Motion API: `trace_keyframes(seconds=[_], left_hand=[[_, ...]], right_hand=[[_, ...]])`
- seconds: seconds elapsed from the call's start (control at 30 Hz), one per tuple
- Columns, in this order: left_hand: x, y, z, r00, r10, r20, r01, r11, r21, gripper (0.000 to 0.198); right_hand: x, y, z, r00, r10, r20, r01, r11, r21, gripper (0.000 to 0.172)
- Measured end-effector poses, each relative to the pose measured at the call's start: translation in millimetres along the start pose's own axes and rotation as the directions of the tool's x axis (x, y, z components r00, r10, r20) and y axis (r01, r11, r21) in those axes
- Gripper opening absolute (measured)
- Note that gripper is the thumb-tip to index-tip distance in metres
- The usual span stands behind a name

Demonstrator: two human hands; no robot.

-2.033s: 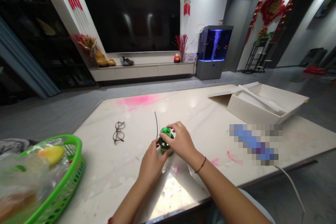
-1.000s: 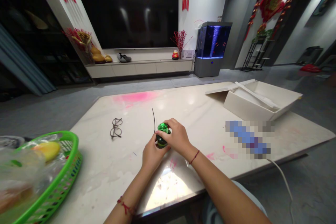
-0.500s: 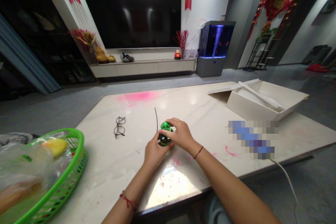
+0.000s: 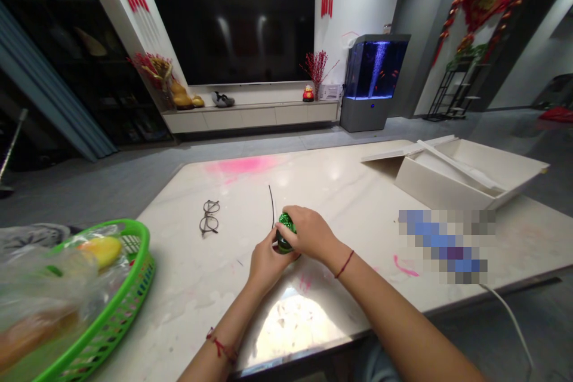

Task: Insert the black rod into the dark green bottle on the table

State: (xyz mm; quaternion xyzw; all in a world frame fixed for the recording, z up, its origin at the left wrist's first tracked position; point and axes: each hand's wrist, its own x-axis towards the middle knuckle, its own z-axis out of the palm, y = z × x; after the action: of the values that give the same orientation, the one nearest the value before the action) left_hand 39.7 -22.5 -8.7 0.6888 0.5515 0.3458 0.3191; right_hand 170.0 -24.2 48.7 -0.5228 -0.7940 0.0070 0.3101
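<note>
Tipped sideways, the green object (image 4: 285,234) is clasped by the left hand (image 4: 268,267) and right hand (image 4: 310,234); a basket (image 4: 134,286) holds yellow fruit (image 4: 102,252).

- Left hand (image 4: 267,267): bare, with a bare slim forearm
- Red string (image 4: 221,347): thin, tied around the left wrist, with a small knot and short loose ends
- Right hand (image 4: 311,236): bare, with a bare forearm
- Dark red cord (image 4: 344,264): thin, circling the right wrist
- Pale blue cloth (image 4: 378,365): at the lap, below the desk edge, dim, perhaps denim
</note>
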Motion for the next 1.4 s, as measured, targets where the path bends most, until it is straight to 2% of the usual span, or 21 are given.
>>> trace_keyframes(seconds=[0.13, 0.23, 0.3, 0.43, 0.57, 0.7, 0.87, 1.0, 1.07, 1.13, 1.2, 1.3, 1.4], left_hand=[[0.5, -1.9, 0.8, 1.000, -0.009, 0.022, 0.010, 0.998, -0.067, 0.054], [1.4, -1.6, 0.0, 0.999, -0.006, 0.042, 0.010, 0.996, -0.087, 0.052], [2.2, -1.3, -0.7, 0.999, 0.005, 0.052, 0.000, 0.995, -0.101, 0.053], [4.0, -2.6, -0.6, 0.997, 0.011, 0.073, -0.002, 0.993, -0.120, 0.053], [6.3, -3.7, -1.4, 0.997, -0.001, 0.072, 0.008, 0.995, -0.097, 0.045], [8.9, -3.2, -4.3, 0.994, 0.017, 0.108, -0.009, 0.997, -0.081, 0.042], [11.0, -2.5, -6.4, 0.990, 0.048, 0.133, -0.040, 0.997, -0.063, 0.039], [10.3, -0.8, -7.9, 0.988, 0.017, 0.153, -0.002, 0.995, -0.097, 0.040], [9.1, -0.6, -8.2, 0.987, 0.004, 0.160, 0.018, 0.991, -0.134, 0.041], [7.5, -1.6, -7.7, 0.986, 0.007, 0.164, 0.023, 0.983, -0.182, 0.040], [5.9, -3.5, -6.5, 0.987, 0.014, 0.158, 0.019, 0.978, -0.207, 0.041], [4.1, -6.2, -4.2, 0.988, 0.008, 0.153, 0.025, 0.976, -0.215, 0.045], [3.3, -6.4, -3.0, 0.987, 0.037, 0.159, 0.006, 0.965, -0.263, 0.053]], right_hand=[[5.5, -8.6, 1.5, 0.998, 0.049, 0.050, -0.036, 0.972, -0.233, 0.023], [9.5, -8.7, 2.2, 0.990, 0.122, 0.072, -0.099, 0.959, -0.264, 0.034], [11.5, -6.5, 2.6, 0.988, 0.121, 0.094, -0.094, 0.963, -0.252, 0.034], [14.6, -1.4, 3.6, 0.991, 0.053, 0.126, -0.020, 0.967, -0.253, 0.029], [16.6, 3.2, 5.9, 0.992, 0.006, 0.128, 0.030, 0.960, -0.280, 0.030], [19.4, 10.1, 7.6, 0.986, -0.104, 0.131, 0.139, 0.948, -0.288, 0.031], [25.0, 23.3, 9.8, 0.949, -0.288, 0.131, 0.311, 0.925, -0.216, 0.028], [28.9, 31.5, 10.4, 0.898, -0.415, 0.145, 0.435, 0.884, -0.169, 0.027], [28.6, 31.4, 8.7, 0.886, -0.438, 0.154, 0.458, 0.877, -0.143, 0.026], [25.9, 27.7, 4.7, 0.897, -0.410, 0.162, 0.430, 0.897, -0.108, 0.024], [20.9, 21.4, -1.5, 0.927, -0.334, 0.170, 0.350, 0.934, -0.075, 0.022], [12.0, 11.7, -12.5, 0.973, -0.160, 0.165, 0.164, 0.986, -0.012, 0.026], [4.6, 6.4, -20.0, 0.990, 0.027, 0.137, -0.040, 0.995, 0.093, 0.039]])
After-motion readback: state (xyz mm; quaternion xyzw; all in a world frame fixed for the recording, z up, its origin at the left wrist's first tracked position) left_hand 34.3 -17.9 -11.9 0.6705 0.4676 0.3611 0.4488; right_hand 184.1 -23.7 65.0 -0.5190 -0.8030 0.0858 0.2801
